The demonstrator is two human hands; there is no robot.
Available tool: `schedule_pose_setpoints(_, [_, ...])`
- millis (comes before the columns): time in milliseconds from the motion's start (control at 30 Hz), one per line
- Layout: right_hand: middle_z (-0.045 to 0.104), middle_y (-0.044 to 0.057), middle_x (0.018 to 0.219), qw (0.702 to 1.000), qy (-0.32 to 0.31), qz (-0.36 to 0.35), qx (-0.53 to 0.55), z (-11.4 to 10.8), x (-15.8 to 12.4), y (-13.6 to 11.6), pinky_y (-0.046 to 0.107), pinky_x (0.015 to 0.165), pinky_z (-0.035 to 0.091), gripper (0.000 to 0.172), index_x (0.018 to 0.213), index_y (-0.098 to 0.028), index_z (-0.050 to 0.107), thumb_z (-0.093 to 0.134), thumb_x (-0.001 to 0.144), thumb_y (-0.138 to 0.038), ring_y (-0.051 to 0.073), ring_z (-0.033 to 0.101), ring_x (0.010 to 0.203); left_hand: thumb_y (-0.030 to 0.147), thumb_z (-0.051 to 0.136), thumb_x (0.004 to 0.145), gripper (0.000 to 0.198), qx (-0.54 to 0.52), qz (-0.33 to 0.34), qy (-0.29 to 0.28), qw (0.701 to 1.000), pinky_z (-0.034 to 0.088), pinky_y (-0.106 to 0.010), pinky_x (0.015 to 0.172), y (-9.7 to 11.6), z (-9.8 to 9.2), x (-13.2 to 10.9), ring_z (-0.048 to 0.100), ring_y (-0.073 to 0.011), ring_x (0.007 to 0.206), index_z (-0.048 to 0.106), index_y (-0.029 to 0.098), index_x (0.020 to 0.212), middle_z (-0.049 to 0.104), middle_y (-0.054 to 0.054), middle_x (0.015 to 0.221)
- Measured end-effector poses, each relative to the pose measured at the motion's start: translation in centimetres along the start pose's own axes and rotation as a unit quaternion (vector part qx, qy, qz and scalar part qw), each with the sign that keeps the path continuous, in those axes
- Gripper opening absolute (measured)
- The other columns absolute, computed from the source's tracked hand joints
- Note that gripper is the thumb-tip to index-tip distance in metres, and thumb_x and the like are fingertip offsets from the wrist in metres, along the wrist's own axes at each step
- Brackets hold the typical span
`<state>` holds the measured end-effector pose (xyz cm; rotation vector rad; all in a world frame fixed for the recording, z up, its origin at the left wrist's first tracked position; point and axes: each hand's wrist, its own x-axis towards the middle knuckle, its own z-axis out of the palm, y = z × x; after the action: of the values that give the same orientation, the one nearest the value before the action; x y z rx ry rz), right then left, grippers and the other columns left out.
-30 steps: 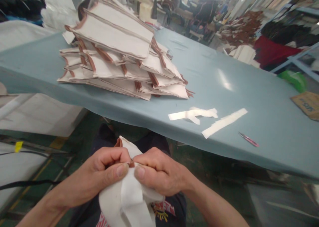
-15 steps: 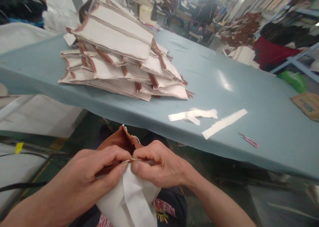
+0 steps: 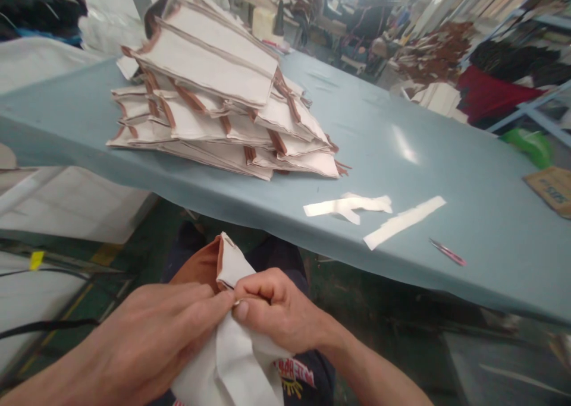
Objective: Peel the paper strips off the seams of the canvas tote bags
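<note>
A white fabric piece with a brown side point(image 3: 232, 358) lies over my lap, its upper corner folded up above my hands. My left hand point(image 3: 173, 329) is closed on its edge, fingers laid along the seam. From the other side my right hand point(image 3: 276, 314) pinches the same edge between thumb and forefinger. Both sets of fingertips meet at the seam, so the exact spot they grip is partly hidden. A white strip runs down the fabric's middle below the fingers.
A blue-covered table point(image 3: 357, 138) stands ahead, bearing a stack of white pieces with brown edges point(image 3: 223, 103). White strips point(image 3: 404, 222), pink-handled tweezers or snips point(image 3: 448, 252) and a cardboard piece point(image 3: 551, 189) lie on it. Shelving with cloth point(image 3: 504, 91) is at the right.
The fabric's upper corner has turned so more of its white side shows above my hands. My left hand has rolled over, its back now facing up. Both hands sit slightly lower.
</note>
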<state>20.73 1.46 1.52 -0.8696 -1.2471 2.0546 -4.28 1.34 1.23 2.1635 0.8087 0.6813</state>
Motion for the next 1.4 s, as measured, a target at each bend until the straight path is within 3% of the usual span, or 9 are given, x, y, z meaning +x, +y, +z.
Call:
schedule_pose_setpoints(133, [0.046,-0.010,0.060,0.997,-0.010,0.044,0.060,0.1,-0.5,0.9,0.023,0.051,0.028,0.070,0.073,-0.021,0.059,0.098,0.078,-0.080,0.007,0.035,0.055,0.019,0.050,0.118,0.057,0.081,0.092,0.024,0.992,0.061,-0.029,0.073,-0.1,0.0,-0.3,0.082,-0.0220,0.075,0.055,0.042,0.170,0.085,0.001,0.094])
schedule_pose_setpoints(267, [0.047,-0.008,0.057,0.994,0.010,0.043,0.098,1.0,-0.4,1.4,0.024,0.046,0.026,0.085,0.068,-0.021,0.057,0.082,0.076,-0.102,0.006,0.033,0.050,0.008,0.050,0.113,0.053,0.147,0.147,-0.006,0.978,0.058,-0.026,0.066,0.2,-0.4,0.4,0.078,-0.0185,0.067,0.063,0.031,0.159,0.082,0.003,0.086])
schedule_pose_setpoints(400, [0.034,-0.011,0.053,0.992,0.042,0.005,0.120,2.0,-0.1,1.5,0.024,0.045,0.019,0.087,0.061,-0.024,0.043,0.081,0.084,-0.098,0.005,0.023,0.049,0.007,0.039,0.120,0.041,0.175,0.197,0.023,0.964,0.056,-0.028,0.063,0.5,-0.7,1.2,0.072,-0.0164,0.061,0.066,0.023,0.146,0.077,0.003,0.080])
schedule_pose_setpoints(600, [0.034,-0.010,0.058,0.996,0.000,-0.032,0.082,1.6,-1.1,-0.3,0.023,0.045,0.021,0.075,0.067,-0.024,0.045,0.082,0.099,-0.080,0.006,0.024,0.051,0.029,0.044,0.128,0.029,0.110,0.118,0.070,0.984,0.062,-0.021,0.073,1.0,-0.6,0.7,0.082,-0.0152,0.074,0.066,0.033,0.147,0.088,0.006,0.098])
schedule_pose_setpoints(733, [0.036,-0.010,0.060,0.995,-0.003,-0.083,-0.064,0.4,-1.5,-1.7,0.022,0.048,0.022,0.066,0.068,-0.023,0.048,0.080,0.108,-0.065,0.007,0.028,0.053,0.046,0.049,0.125,0.028,0.104,0.036,0.035,0.993,0.060,-0.016,0.075,1.2,-1.2,1.1,0.085,-0.0133,0.079,0.074,0.033,0.131,0.089,0.007,0.100])
schedule_pose_setpoints(933, [0.052,-0.006,0.067,0.934,0.008,-0.210,-0.289,-0.9,-1.3,-2.0,0.023,0.057,0.034,0.050,0.078,-0.021,0.059,0.060,0.120,-0.049,0.008,0.046,0.058,0.034,0.049,0.121,0.033,0.028,0.001,-0.016,0.999,0.051,-0.017,0.061,1.7,-2.5,2.6,0.069,-0.0108,0.062,0.071,0.029,0.097,0.074,0.011,0.076])
schedule_pose_setpoints(1033, [0.065,-0.002,0.073,0.887,0.002,-0.256,-0.385,-1.3,-1.5,-1.7,0.026,0.065,0.041,0.047,0.083,-0.021,0.062,0.048,0.124,-0.040,0.011,0.058,0.065,0.025,0.043,0.123,0.040,0.067,0.054,-0.020,0.996,0.051,-0.020,0.064,1.6,-2.4,2.7,0.069,-0.0115,0.064,0.065,0.028,0.090,0.073,0.009,0.076])
schedule_pose_setpoints(1267, [0.079,0.002,0.083,0.845,-0.054,-0.200,-0.492,-1.1,-1.7,-1.0,0.029,0.069,0.045,0.040,0.096,-0.022,0.067,0.041,0.125,-0.033,0.015,0.069,0.072,0.022,0.051,0.124,0.039,0.175,0.156,0.064,0.970,0.033,-0.037,0.055,-0.1,-0.8,1.1,0.051,-0.0127,0.050,0.045,0.029,0.086,0.054,0.010,0.065])
schedule_pose_setpoints(1400, [0.082,0.004,0.088,0.817,-0.046,-0.194,-0.540,-1.0,-2.1,-1.5,0.030,0.073,0.047,0.036,0.095,-0.022,0.066,0.044,0.123,-0.028,0.015,0.074,0.074,0.030,0.042,0.129,0.042,0.155,0.132,0.006,0.979,0.036,-0.033,0.056,-0.3,-1.4,1.3,0.055,-0.0112,0.054,0.046,0.028,0.087,0.056,0.010,0.068])
